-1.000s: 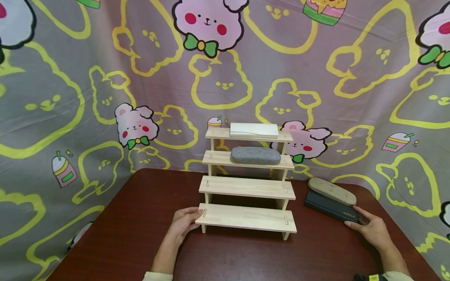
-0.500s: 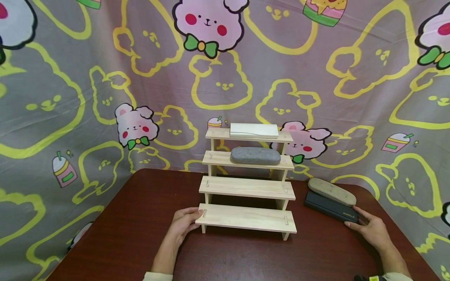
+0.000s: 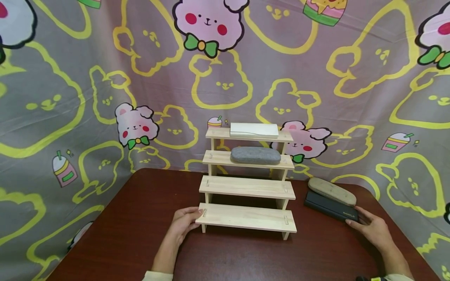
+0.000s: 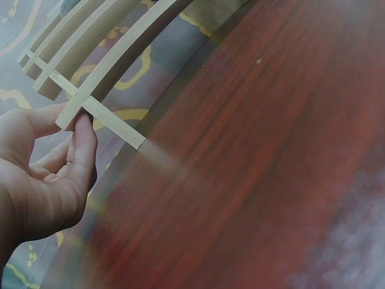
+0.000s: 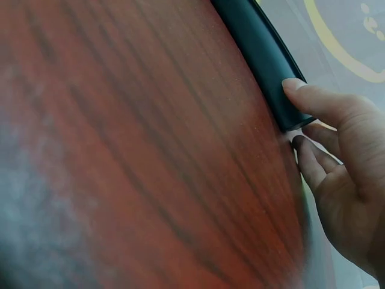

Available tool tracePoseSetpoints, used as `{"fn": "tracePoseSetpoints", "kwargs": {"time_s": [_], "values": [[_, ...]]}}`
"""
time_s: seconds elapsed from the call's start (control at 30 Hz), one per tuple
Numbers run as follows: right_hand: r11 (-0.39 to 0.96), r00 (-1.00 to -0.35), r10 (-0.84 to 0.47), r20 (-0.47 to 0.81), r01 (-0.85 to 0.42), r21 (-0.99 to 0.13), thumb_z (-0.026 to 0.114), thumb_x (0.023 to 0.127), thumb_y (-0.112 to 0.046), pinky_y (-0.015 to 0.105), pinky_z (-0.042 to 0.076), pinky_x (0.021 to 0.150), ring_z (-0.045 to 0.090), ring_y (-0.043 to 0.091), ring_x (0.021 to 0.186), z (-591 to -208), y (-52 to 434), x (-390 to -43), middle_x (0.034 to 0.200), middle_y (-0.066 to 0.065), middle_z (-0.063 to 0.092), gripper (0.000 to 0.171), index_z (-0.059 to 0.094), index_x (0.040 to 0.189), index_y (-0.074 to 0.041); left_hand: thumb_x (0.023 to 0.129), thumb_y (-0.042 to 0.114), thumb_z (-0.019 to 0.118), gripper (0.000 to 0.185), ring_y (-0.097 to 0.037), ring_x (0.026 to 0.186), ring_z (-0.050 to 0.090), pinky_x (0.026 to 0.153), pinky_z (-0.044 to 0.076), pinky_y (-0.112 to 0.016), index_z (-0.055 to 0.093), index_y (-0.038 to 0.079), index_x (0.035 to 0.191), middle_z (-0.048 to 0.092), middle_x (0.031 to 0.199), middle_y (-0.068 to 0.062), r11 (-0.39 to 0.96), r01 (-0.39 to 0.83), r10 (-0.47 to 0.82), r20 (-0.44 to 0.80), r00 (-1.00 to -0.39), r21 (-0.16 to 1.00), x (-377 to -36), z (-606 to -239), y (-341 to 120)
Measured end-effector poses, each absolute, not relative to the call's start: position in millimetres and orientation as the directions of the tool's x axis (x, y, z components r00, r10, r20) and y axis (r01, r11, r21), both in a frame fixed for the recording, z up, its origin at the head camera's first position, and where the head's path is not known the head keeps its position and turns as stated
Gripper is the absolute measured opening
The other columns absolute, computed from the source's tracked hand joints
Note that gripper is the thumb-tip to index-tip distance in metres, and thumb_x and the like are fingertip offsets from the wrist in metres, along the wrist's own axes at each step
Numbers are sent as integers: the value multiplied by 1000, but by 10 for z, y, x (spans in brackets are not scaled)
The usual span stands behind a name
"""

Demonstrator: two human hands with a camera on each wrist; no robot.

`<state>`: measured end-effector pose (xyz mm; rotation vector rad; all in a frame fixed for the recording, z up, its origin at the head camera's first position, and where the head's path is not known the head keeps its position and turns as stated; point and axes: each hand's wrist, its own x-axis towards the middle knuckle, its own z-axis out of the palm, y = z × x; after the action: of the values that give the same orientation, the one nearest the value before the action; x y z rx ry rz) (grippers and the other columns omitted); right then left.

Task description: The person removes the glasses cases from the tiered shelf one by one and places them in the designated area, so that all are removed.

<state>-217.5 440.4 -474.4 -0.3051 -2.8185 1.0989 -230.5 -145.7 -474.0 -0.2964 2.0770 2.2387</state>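
Note:
A pale wooden step shelf [image 3: 246, 216] stands on the dark red table in the head view. My left hand [image 3: 184, 223] pinches the left end of its lowest board, thumb on top and fingers underneath. The left wrist view shows this grip on the board [image 4: 120, 60] from the side. At the right, a black glasses case [image 3: 330, 207] lies slanted on the table. My right hand [image 3: 372, 230] pinches its near right end, with the thumb on the case [image 5: 264, 54] in the right wrist view and the other fingers around the end.
Against the black case's far side lies a beige glasses case [image 3: 332, 191]. A grey felt glasses case [image 3: 255, 155] rests on the shelf's second board from the top, and a white case [image 3: 254, 130] on the top board. A patterned cloth [image 3: 161, 89] hangs behind the table [image 3: 140, 218].
The right hand and the black case's near end have shifted very slightly. My left hand and the shelf stay where they were.

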Motion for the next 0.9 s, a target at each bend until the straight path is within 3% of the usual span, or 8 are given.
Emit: {"fn": "tracePoseSetpoints", "kwargs": {"time_s": [0.1, 0.2, 0.23, 0.33, 0.43, 0.6, 0.77, 0.9], "values": [[690, -970, 240, 31, 147, -709, 78, 90, -33, 0, 44, 65, 63, -9, 102, -4764, 4407, -2154, 148, 44, 34, 86, 36, 150, 11, 93, 6, 68, 39, -8, 69, 66, 60, 55, -19, 60, -17, 124, 70, 84, -3, -83, -180, -79, -187, -979, 980, -2310, -4744, -1455], [660, -965, 256, 63, 127, -741, 76, 92, -33, -2, 43, 66, 39, -34, 83, -4794, 4408, -2133, 149, 38, 37, 83, 37, 150, 11, 93, 6, 68, 40, -7, 69, 65, 60, 55, -19, 60, -17, 125, 70, 84, -3, -77, -180, -78, -186, -979, 981, -2310, -4742, -1455], [654, -962, 262, 81, 115, -748, 76, 93, -33, -2, 43, 66, 36, -36, 82, -4801, 4407, -2126, 149, 31, 44, 82, 38, 150, 12, 93, 6, 68, 40, -7, 69, 65, 59, 55, -19, 59, -17, 125, 70, 84, -3, -75, -180, -78, -186, -979, 981, -2309, -4742, -1455], [654, -950, 278, 143, 79, -752, 74, 94, -35, -2, 43, 66, 33, -38, 82, -4804, 4404, -2107, 133, -15, 62, 78, 42, 148, 11, 93, 6, 67, 42, -7, 69, 65, 59, 54, -18, 59, -17, 126, 70, 85, -3, -71, -180, -77, -185, -980, 981, -2309, -4740, -1457], [674, -931, 309, 197, 68, -736, 73, 94, -38, 0, 40, 65, 33, -37, 82, -4782, 4393, -2092, 101, -45, 49, 72, 49, 143, 8, 92, 6, 68, 42, -7, 69, 65, 58, 54, -18, 59, -17, 127, 70, 84, -3, -70, -180, -79, -185, -979, 981, -2305, -4736, -1458], [680, -907, 337, 253, 49, -731, 72, 94, -37, 3, 36, 66, 32, -36, 83, -4728, 4346, -2078, 91, -52, 40, 65, 54, 140, 5, 92, 6, 68, 42, -7, 69, 65, 58, 54, -18, 59, -17, 127, 70, 84, -3, -73, -180, -78, -186, -980, 981, -2304, -4731, -1459], [621, -907, 318, 275, -20, -784, 71, 96, -33, 0, 43, 67, 42, -36, 86, -4650, 4267, -2068, 99, -49, 44, 65, 50, 144, 6, 93, 6, 68, 42, -7, 69, 65, 58, 54, -18, 59, -17, 126, 70, 83, -2, -78, -180, -76, -185, -980, 981, -2312, -4737, -1460], [585, -905, 286, 314, -94, -805, 69, 98, -28, -1, 45, 69, 46, -34, 90, -4554, 4184, -2060, 108, -46, 47, 58, 52, 147, -2, 93, 6, 68, 42, -7, 68, 65, 58, 54, -18, 59, -17, 126, 70, 82, -2, -81, -181, -75, -187, -979, 980, -2312, -4742, -1461]]}}
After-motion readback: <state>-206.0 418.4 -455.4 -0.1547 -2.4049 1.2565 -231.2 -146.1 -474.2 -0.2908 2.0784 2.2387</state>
